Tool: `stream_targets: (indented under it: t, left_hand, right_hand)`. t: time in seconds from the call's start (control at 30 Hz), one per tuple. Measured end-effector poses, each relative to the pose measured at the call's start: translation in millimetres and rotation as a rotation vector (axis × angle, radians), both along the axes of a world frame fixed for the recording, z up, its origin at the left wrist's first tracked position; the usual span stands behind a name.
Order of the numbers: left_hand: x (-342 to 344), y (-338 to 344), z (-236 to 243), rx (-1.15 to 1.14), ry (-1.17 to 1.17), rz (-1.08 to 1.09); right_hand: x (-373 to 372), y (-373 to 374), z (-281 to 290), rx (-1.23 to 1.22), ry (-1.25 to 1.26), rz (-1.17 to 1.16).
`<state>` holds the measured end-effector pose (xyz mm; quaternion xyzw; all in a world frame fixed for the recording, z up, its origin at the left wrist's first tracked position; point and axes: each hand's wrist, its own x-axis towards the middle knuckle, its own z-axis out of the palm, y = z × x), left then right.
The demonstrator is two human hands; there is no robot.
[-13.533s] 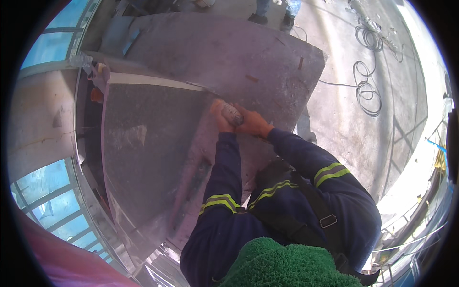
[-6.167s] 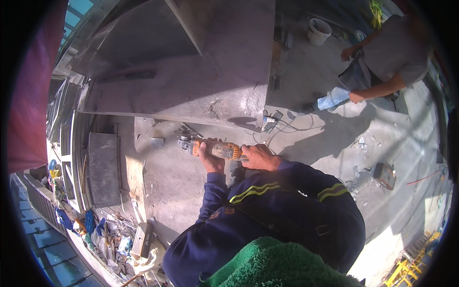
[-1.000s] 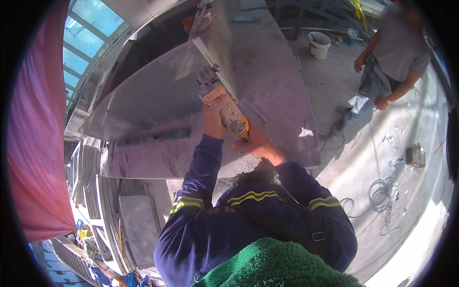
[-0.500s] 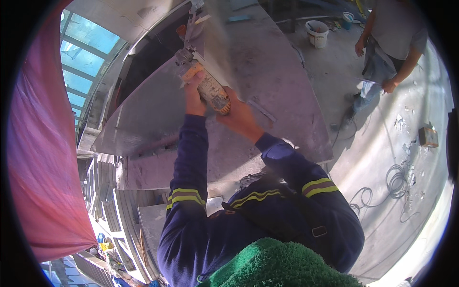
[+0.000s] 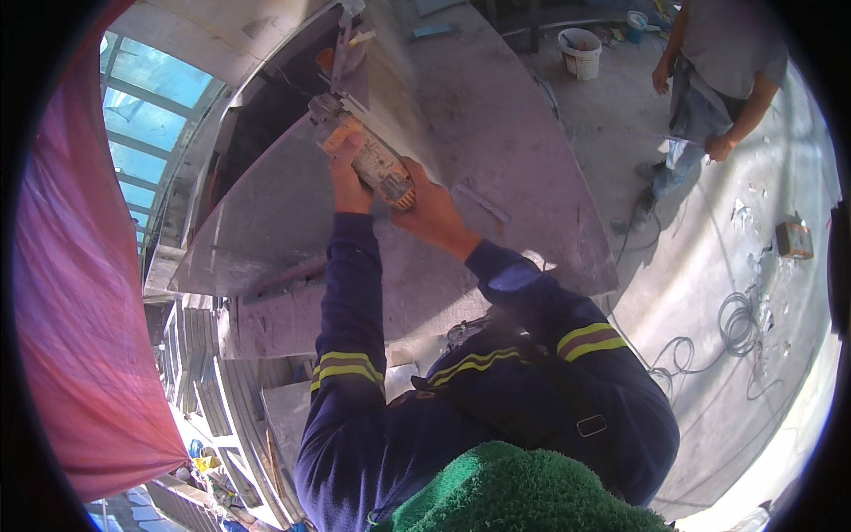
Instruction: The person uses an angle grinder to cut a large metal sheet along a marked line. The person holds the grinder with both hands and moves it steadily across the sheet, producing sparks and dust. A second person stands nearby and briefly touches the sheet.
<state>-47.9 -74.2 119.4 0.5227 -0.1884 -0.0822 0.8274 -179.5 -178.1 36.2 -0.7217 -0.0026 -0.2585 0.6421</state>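
Note:
Both my hands grip a worn orange angle grinder [image 5: 376, 167], held slantwise over a large dusty grey slab [image 5: 496, 115]. My left hand [image 5: 349, 182] wraps round its body near the gear head. My right hand [image 5: 433, 211] is closed round the rear end, close to the vents. The head of the grinder is by the slab's far left part, beside a long pale strip; its disc is not clearly visible. A hazy streak of dust rises beyond it. To the right of my right hand, a thin flat bar [image 5: 481, 204] lies on the slab.
At the far right stands another person [image 5: 731, 53], near a white bucket [image 5: 581, 55] and a small blue pail [image 5: 636, 27]. Coiled cable [image 5: 737, 328] and a brown box [image 5: 794, 240] lie on the floor. Red sheeting [image 5: 97, 310] hangs at left, beside stacked frames [image 5: 199, 355].
The grinder and both my hands have shifted slightly left, with the grip unchanged. The whole view has also moved a little. The other person stands in much the same place.

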Motion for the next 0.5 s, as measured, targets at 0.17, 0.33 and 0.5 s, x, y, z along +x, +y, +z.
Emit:
stream_targets:
  t: [0.17, 0.33, 0.5]
  left_hand:
    - [-7.9, -1.0, 5.3, 0.039, 0.003, 0.009]
    - [-6.1, -3.7, 6.0, 0.021, 0.021, 0.003]
    - [-6.8, -1.7, 6.9, -0.006, 0.022, -0.01]
  right_hand:
    - [-1.7, 1.2, 2.8, 0.038, 0.028, 0.022]
    - [-3.6, -1.5, 4.3, 0.019, 0.049, 0.025]
    - [-2.3, -0.8, 5.1, 0.024, 0.043, 0.037]
